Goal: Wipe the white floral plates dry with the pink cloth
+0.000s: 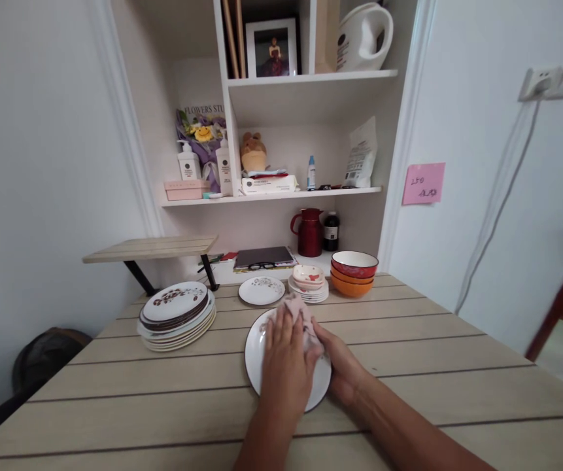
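A white plate [257, 347] with a dark rim and a floral print is just in front of me at the table's middle. My left hand [287, 360] lies over it, fingers together on a crumpled pale pink cloth [297, 307] pressed to the plate's face. At the plate's right edge, my right hand [342, 363] grips the rim, its thumb near the cloth; its other fingers are mostly hidden. Beyond stands a similar flat plate [261, 290]. To the left is a stack of plates [176, 314].
Small dishes [309, 278] are stacked beside several nested bowls [353, 275] at the back right. A raised wooden stand [151, 247] is at the back left. Behind the table are a dark laptop [264, 256], glasses, a red jug [309, 233] and shelves.
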A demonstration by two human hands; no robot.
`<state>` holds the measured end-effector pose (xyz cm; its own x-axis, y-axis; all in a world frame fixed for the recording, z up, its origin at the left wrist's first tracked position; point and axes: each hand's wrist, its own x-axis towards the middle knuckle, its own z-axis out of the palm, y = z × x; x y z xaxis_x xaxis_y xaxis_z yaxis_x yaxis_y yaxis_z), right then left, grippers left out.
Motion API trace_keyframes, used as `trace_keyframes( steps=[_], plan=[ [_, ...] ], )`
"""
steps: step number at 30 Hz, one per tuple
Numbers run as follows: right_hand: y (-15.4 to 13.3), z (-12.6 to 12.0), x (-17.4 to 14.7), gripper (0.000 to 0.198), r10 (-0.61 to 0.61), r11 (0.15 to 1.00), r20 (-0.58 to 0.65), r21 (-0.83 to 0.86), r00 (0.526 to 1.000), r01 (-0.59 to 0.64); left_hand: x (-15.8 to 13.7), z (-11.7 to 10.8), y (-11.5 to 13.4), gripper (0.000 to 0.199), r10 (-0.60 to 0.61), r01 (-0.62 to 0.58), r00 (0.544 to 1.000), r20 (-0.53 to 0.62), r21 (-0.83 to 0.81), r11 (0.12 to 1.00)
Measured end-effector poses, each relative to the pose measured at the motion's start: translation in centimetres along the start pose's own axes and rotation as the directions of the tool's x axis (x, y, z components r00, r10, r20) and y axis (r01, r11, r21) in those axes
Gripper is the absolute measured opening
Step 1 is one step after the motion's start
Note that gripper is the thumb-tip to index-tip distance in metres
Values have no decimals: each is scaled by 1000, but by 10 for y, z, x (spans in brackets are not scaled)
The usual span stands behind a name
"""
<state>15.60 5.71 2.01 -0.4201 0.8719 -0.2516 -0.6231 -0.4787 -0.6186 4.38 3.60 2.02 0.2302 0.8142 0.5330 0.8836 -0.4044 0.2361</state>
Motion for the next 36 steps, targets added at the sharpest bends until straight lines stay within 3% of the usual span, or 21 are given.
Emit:
trace_keyframes(
  steps=[3,5,13,18,22,25,28,30,36],
  plan=[
    [-9,-6,2,41,-43,997,13,65,999,42,-2,2,6,53,141,-134,987,72,-95,986],
    [-18,-13,5,41,-58,994,2,89,998,57,-2,0,8,46,154,-143,985,82,-125,982],
    [-34,-28,9,53,-166,984,-47,60,985,169,0,-9,7,34,-107,106,991,-75,-17,994],
    [-18,-14,3,54,-80,997,-1,10,997,80,4,-11,2,38,-119,120,987,-112,4,993],
    [-9,-9,2,51,-33,999,1,18,999,33,3,-9,0,41,-33,30,997,-71,-36,999],
    [-14,-15,5,38,-57,997,-3,50,998,57,-1,-5,3,44,146,-139,989,35,-141,980],
    [-25,-22,6,40,-34,998,-14,50,999,35,-5,-1,10,41,259,-236,962,82,-221,946],
    [-33,-27,5,47,-32,998,-29,52,999,34,-6,0,13,37,224,-206,972,64,-214,955],
    [-44,-32,6,49,-205,975,-59,76,977,210,-2,-6,13,34,-34,31,999,-34,-82,996]
  ],
)
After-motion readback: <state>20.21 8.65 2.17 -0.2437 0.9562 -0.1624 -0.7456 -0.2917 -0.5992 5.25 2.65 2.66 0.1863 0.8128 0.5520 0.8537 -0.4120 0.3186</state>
